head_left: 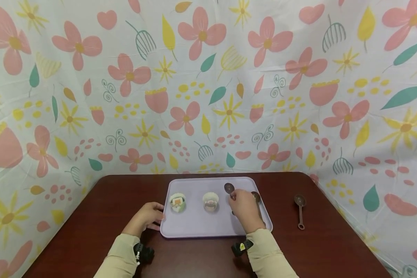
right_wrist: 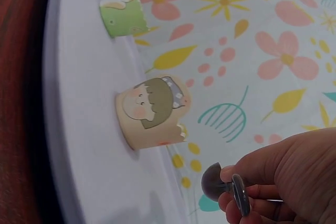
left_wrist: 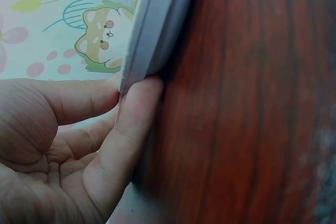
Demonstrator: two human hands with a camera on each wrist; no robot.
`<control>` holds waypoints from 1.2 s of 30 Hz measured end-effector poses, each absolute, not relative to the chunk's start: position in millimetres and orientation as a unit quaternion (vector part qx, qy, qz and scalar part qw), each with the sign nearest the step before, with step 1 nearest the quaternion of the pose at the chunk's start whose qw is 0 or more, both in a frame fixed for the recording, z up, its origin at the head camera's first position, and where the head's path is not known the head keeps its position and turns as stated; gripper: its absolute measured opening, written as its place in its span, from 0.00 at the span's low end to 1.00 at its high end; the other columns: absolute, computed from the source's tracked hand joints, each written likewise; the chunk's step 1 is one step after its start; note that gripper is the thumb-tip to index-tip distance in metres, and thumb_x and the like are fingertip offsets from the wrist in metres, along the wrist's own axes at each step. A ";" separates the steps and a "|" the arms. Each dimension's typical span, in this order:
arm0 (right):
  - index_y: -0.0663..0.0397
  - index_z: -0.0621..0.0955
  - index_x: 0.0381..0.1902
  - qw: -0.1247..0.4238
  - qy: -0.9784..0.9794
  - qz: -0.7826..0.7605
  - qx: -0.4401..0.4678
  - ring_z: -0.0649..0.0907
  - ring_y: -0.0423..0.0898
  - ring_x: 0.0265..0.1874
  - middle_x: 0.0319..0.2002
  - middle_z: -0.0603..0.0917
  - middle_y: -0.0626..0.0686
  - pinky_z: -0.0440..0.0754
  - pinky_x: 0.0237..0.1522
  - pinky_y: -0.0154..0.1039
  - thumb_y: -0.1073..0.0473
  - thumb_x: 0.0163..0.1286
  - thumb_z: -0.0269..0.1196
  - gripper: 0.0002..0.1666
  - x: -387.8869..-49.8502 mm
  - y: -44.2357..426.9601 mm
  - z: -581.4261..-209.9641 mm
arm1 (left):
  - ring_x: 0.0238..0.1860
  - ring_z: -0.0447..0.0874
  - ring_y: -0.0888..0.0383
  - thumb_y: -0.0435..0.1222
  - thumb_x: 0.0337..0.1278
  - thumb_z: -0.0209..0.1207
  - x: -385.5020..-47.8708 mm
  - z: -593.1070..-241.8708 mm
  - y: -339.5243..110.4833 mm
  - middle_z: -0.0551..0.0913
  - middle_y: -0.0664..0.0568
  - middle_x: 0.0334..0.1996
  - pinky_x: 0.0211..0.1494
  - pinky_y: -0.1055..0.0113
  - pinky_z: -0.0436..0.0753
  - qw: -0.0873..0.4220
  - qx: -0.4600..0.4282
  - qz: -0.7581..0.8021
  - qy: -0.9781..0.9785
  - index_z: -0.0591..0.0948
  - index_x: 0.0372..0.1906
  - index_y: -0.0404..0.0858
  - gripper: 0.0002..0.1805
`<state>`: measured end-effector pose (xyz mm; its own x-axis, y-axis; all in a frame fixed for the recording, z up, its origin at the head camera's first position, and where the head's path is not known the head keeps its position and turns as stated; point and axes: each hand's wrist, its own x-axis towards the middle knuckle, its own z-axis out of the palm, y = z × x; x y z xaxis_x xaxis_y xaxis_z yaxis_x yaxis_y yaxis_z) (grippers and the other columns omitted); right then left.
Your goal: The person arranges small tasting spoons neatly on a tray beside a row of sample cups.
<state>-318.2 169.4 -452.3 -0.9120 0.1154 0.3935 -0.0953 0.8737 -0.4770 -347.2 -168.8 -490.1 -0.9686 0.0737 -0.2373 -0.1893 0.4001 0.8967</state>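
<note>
My right hand (head_left: 246,208) pinches a small dark brown measuring spoon (head_left: 229,188) over the right part of a pale lilac tray (head_left: 194,227). In the right wrist view the spoon's round bowl (right_wrist: 212,183) and its ring end show beside the fingertips. My left hand (head_left: 148,218) holds the tray's left rim (left_wrist: 157,30) between thumb and fingers. A green paper baking cup (right_wrist: 123,17) with an animal print stands at the tray's left. Near the middle stands a beige paper cup (right_wrist: 152,111) printed with a child's face. What the cups contain is unclear.
Another brown spoon (head_left: 256,196) lies on the tray's right side, partly behind my right hand. A larger brown measuring spoon (head_left: 300,200) lies on the dark wooden table (head_left: 319,247), right of the tray. A flower-printed cloth (head_left: 208,96) hangs behind the table and at both sides.
</note>
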 end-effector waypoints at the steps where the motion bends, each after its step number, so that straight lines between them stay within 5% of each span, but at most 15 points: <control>1: 0.59 0.87 0.30 0.213 -0.945 0.248 -0.004 0.79 0.47 0.24 0.24 0.84 0.52 0.81 0.30 0.47 0.65 0.61 0.67 0.03 -318.7 168.5 -452.6 | 0.34 0.85 0.48 0.23 0.60 0.63 -347.6 -489.7 -168.8 0.83 0.38 0.41 0.32 0.52 0.89 0.119 -0.034 0.547 0.828 0.72 0.61 0.24 0.24; 18: 0.59 0.87 0.30 0.186 -0.949 0.253 -0.015 0.77 0.43 0.19 0.22 0.83 0.50 0.77 0.23 0.40 0.64 0.61 0.68 0.03 -319.4 159.2 -463.5 | 0.33 0.84 0.48 0.22 0.58 0.63 -349.2 -491.2 -169.6 0.83 0.38 0.40 0.31 0.52 0.89 0.124 -0.034 0.556 0.821 0.73 0.60 0.24 0.24; 36: 0.51 0.77 0.14 0.164 -0.957 0.238 0.003 0.73 0.43 0.15 0.14 0.76 0.46 0.70 0.18 0.37 0.66 0.62 0.66 0.17 -324.0 154.9 -475.6 | 0.33 0.84 0.47 0.23 0.59 0.63 -349.4 -488.5 -168.9 0.83 0.38 0.40 0.32 0.52 0.89 0.126 -0.035 0.555 0.822 0.73 0.60 0.23 0.24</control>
